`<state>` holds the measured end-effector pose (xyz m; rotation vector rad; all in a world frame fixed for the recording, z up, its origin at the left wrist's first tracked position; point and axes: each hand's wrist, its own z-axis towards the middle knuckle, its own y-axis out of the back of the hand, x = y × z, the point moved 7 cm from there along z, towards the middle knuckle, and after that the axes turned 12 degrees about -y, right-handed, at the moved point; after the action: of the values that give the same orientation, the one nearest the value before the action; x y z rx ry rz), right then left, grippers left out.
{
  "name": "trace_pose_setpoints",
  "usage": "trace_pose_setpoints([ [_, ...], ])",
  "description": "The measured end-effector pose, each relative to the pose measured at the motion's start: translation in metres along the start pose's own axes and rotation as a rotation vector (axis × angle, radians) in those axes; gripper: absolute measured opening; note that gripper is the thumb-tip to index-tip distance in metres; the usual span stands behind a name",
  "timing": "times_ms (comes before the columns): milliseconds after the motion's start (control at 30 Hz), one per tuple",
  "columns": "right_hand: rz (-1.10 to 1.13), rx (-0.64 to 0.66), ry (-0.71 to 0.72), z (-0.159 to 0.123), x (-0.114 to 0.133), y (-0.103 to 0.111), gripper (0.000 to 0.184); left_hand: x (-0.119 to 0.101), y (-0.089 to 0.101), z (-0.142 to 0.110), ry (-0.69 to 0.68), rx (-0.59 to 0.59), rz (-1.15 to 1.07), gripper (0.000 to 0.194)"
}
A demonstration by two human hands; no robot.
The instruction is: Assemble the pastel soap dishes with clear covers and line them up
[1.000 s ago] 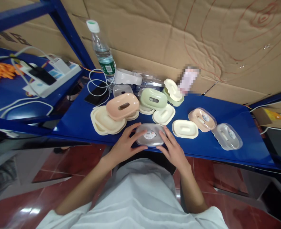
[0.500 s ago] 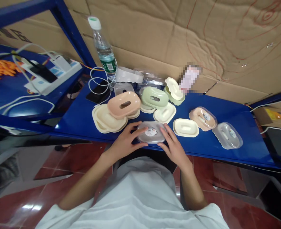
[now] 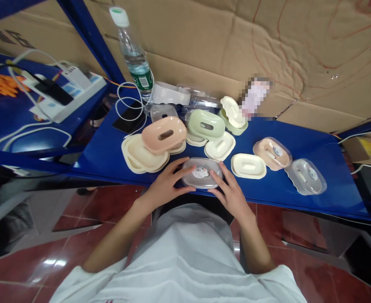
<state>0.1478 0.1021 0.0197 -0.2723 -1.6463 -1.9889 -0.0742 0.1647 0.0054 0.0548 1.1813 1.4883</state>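
Box (image 3: 202, 181) at near edge of table (image 3: 338, 200), ctr; L hand (image 3: 165, 185) & R hand (image 3: 235, 195) clasp its ends, fingers spread. Lidded peach box (image 3: 269, 158) & lidded grey box (image 3: 303, 179) at R look done; loose peach tray (image 3: 153, 135), green tray (image 3: 200, 133), cream insert (image 3: 248, 165) prob. remain. Label (image 3: 200, 171): barcode, print illegible; bottle (image 3: 137, 63) brand too.

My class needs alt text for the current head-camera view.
A person's left hand and right hand hold a labelled grey container at the front of a blue table. Cream, peach and green plastic pieces lie nearby, with a bottle behind.
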Motion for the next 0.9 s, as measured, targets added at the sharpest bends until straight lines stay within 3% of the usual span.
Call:
trace_pose_setpoints([
  [367, -0.038, -0.018, -0.004, 0.0, 0.0, -0.002, 0.081, 0.0, -0.001, 0.003, 0.033, 0.018, -0.026, 0.061],
  [600, -0.015, -0.022, -0.067, -0.003, -0.007, -0.006, 0.078, -0.001, 0.001, 0.006, 0.088, 0.087, -0.093, 0.08],
  [900, 0.058, -0.13, -0.055, -0.004, -0.011, 0.003, 0.076, -0.004, -0.005, 0.003, 0.061, 0.145, -0.016, 0.084],
])
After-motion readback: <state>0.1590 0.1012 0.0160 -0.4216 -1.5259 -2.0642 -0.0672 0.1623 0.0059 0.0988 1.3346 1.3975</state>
